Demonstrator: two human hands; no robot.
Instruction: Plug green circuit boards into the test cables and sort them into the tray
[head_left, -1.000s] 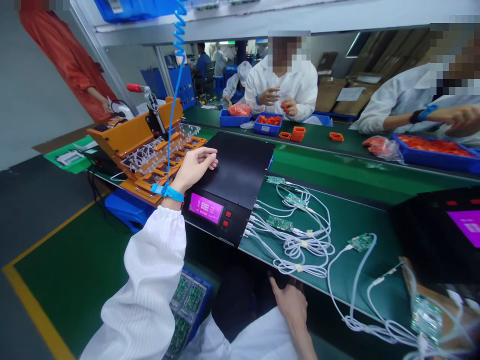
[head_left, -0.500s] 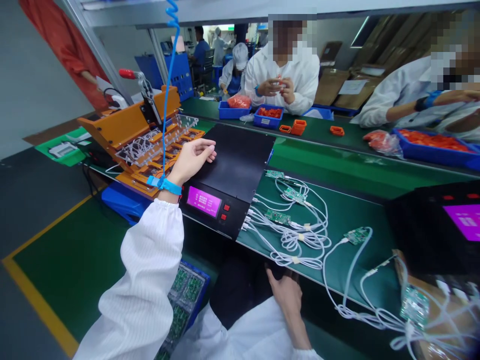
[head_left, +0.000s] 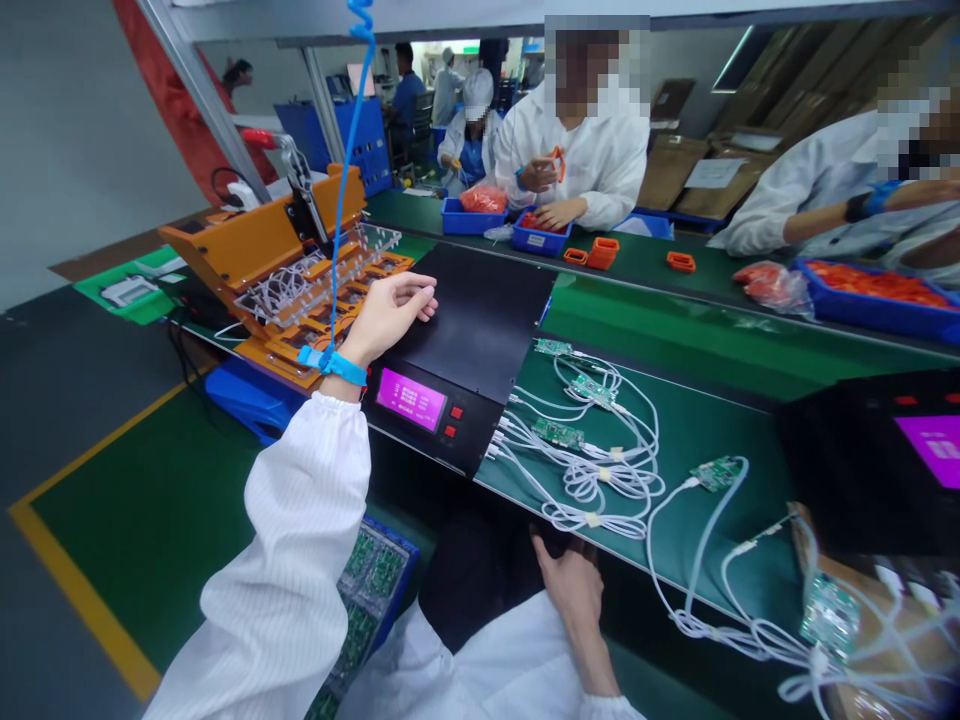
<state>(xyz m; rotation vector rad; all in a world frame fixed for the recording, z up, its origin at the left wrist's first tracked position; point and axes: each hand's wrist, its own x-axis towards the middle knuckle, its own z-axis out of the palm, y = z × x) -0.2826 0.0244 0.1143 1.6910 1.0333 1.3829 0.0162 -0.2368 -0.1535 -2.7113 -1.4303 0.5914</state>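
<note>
My left hand (head_left: 394, 315) rests at the left edge of a black tester box (head_left: 472, 310), its fingers loosely curled with nothing in them. A blue wrist strap (head_left: 341, 368) with a coiled cord is round that wrist. Close by on the left stands an orange test fixture (head_left: 262, 240) with its lid raised. The box has a lit purple screen (head_left: 411, 400) and red buttons. My right hand (head_left: 574, 580) is low at the bench's front edge, its fingertips hidden. Right of the box, white cables (head_left: 600, 475) run to several green circuit boards (head_left: 559, 433).
A tray of circuit boards (head_left: 371, 570) sits below the bench at left. Across the green bench, co-workers in white coats sit behind blue bins (head_left: 540, 240) of orange parts. Another black box (head_left: 847, 440) stands at the right, near more cabled boards (head_left: 829, 610).
My hands stay put; the view shifts slightly. The co-worker opposite has lowered one hand to the blue bin and holds up an orange frame in the other. The person in red at left has moved.
</note>
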